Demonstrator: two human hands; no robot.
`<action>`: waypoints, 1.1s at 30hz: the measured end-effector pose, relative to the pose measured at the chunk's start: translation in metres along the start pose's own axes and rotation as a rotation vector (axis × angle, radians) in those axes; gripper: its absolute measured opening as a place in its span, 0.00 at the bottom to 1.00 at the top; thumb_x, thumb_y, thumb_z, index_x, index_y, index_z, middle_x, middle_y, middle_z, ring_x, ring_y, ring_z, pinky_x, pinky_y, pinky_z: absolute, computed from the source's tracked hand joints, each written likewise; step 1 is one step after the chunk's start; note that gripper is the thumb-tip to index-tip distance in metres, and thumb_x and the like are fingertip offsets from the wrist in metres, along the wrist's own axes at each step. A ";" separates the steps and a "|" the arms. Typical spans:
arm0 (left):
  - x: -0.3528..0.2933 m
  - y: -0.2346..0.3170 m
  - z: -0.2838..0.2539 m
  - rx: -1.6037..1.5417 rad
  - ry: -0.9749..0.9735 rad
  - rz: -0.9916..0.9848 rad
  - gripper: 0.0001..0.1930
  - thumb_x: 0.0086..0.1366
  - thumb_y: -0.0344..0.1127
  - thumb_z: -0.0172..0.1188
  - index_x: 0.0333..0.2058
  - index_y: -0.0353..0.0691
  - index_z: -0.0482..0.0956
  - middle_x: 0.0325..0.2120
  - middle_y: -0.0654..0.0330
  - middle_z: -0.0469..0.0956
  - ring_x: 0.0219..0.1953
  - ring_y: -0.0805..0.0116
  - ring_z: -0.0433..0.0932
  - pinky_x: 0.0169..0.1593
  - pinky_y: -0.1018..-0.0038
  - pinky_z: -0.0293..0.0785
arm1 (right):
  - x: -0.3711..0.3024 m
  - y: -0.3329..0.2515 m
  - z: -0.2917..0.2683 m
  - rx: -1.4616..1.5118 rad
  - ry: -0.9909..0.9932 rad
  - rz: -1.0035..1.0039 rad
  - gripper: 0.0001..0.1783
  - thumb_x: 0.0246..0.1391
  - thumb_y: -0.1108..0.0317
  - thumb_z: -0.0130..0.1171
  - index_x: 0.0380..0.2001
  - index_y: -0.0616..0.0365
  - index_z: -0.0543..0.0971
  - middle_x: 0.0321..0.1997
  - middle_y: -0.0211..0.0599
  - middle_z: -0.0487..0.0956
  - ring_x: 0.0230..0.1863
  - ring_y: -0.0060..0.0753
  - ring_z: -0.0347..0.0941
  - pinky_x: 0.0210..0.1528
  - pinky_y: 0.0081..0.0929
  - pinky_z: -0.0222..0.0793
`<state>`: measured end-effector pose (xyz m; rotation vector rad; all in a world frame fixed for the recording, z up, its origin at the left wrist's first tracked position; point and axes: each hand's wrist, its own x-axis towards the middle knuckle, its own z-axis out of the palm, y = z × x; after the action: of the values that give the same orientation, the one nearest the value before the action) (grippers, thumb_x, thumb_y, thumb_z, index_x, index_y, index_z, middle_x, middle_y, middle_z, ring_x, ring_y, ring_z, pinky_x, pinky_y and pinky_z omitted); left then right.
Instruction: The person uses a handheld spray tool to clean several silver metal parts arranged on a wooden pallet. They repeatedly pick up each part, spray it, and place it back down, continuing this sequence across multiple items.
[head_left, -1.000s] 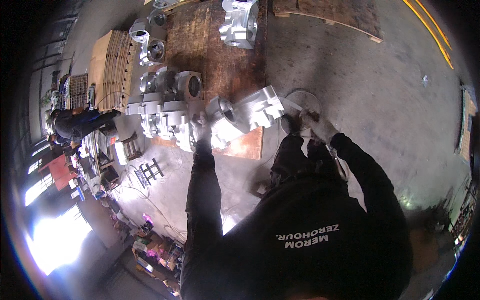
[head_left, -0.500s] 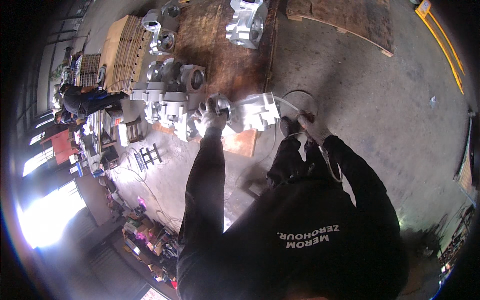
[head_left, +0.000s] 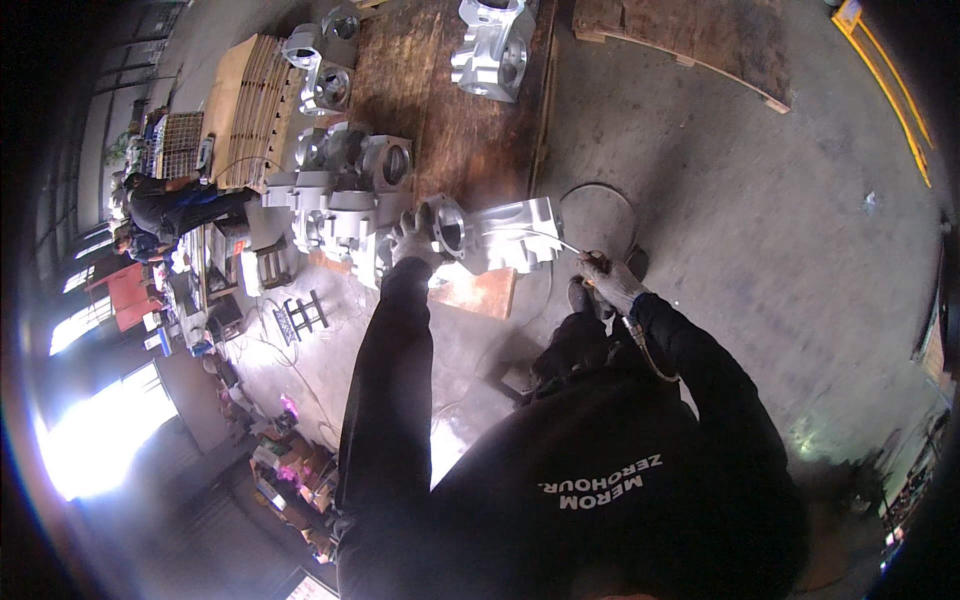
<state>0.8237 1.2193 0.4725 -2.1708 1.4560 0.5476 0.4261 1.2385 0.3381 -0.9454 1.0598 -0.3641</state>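
My gloved left hand (head_left: 415, 246) grips the round flanged end of a shiny metal casting (head_left: 515, 222), its fingers curled against the rim. The casting lies on its side at the near edge of a brown wooden board (head_left: 480, 140). To the right, my gloved right hand (head_left: 618, 285) is closed around an air blow gun (head_left: 597, 263). Its long thin nozzle tube points left, over the near side of the casting. A hose (head_left: 655, 365) hangs from the gun beside my right forearm. The fingertips of my left hand are partly hidden by the flange.
Several grey metal castings (head_left: 345, 205) crowd the board's left side. Another casting (head_left: 493, 50) stands at its far edge. Stacked cardboard sheets (head_left: 250, 110) and a co-worker (head_left: 185, 205) are at the left. A wooden panel (head_left: 700, 40) and a yellow frame (head_left: 885, 85) lie at the far right.
My right hand has moved left and slightly down, bringing the blow gun's nozzle over the casting. My left hand has shifted slightly left and stays at the flange.
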 end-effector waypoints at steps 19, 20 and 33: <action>-0.012 0.005 -0.019 0.007 -0.069 -0.097 0.72 0.33 0.60 0.79 0.71 0.61 0.34 0.71 0.44 0.42 0.69 0.32 0.46 0.65 0.41 0.57 | -0.085 -0.098 0.066 -0.031 0.032 0.331 0.23 0.62 0.43 0.54 0.31 0.52 0.77 0.20 0.23 0.70 0.17 0.19 0.62 0.19 0.25 0.56; -0.015 0.004 -0.024 0.018 -0.078 -0.108 0.73 0.32 0.62 0.79 0.71 0.60 0.34 0.71 0.44 0.41 0.69 0.33 0.46 0.65 0.40 0.57 | -0.083 -0.093 0.066 0.005 -0.003 0.340 0.24 0.63 0.42 0.52 0.30 0.53 0.76 0.19 0.25 0.71 0.16 0.21 0.63 0.18 0.26 0.58; 0.018 -0.024 0.018 0.115 0.048 0.079 0.69 0.36 0.59 0.78 0.71 0.56 0.38 0.70 0.45 0.42 0.70 0.37 0.46 0.67 0.42 0.51 | -0.064 -0.046 0.046 -0.077 0.007 0.263 0.24 0.60 0.39 0.52 0.39 0.48 0.79 0.19 0.27 0.72 0.16 0.23 0.67 0.14 0.26 0.60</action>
<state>0.8509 1.2243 0.4520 -2.0579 1.5649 0.4307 0.4431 1.2770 0.4196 -0.8593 1.1952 -0.1098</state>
